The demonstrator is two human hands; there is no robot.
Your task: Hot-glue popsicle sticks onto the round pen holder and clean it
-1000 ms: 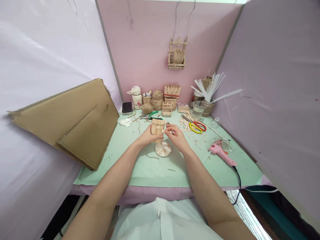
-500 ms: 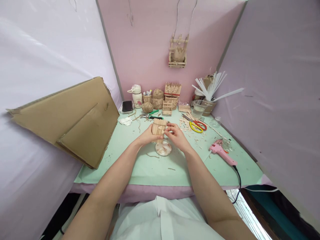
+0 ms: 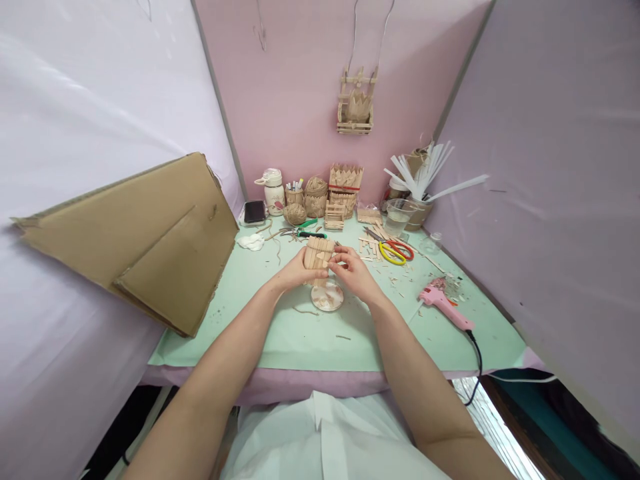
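My left hand [image 3: 297,270] is wrapped round a small cup-like piece built of wooden craft sticks [image 3: 319,251], which it holds up above the table. At the right side of this piece, my right hand [image 3: 349,268] has its fingers pinched together against the sticks. A small light wood chip [image 3: 325,264] shows on the front of the piece near those fingertips; whether they grip it is unclear. Just below my hands lies a round whitish disc with brown marks [image 3: 327,298].
On the right rest a pink glue gun [image 3: 445,305] with a black cord and scissors [image 3: 396,252] among loose craft sticks. Pliers [image 3: 311,235], a twine ball [image 3: 295,214] and a white bottle [image 3: 273,193] stand or lie behind. Cardboard [image 3: 150,240] leans at the left.
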